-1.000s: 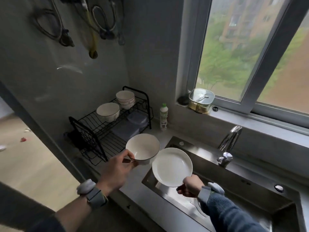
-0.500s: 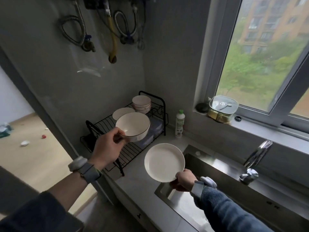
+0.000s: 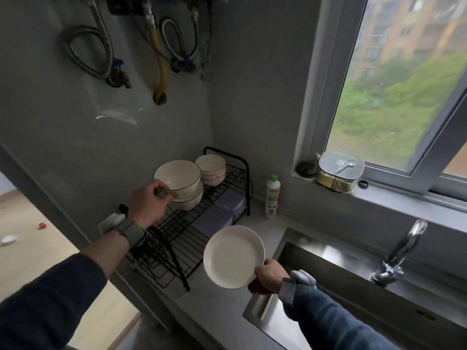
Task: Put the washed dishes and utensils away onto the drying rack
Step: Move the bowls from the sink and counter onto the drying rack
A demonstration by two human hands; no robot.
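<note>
Here my left hand [image 3: 149,203] pinches the rim of a bowl [image 3: 177,176] that sits nested in another bowl [image 3: 190,200] on the top shelf of the drying rack [image 3: 194,223], beside a stack of smaller bowls [image 3: 211,169]. My right hand [image 3: 268,276] grips a plate [image 3: 233,256] by its edge above the counter, near the sink [image 3: 353,276].

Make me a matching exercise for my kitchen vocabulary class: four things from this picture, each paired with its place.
Things:
1. large bowl
2. plate
3. green-capped bottle
4. lidded container

Places:
A. on the windowsill
B. in the right hand
C. on the counter beside the rack
D. in the left hand, over another bowl

Pairs: 1-D, 2-B, 3-C, 4-A
</note>
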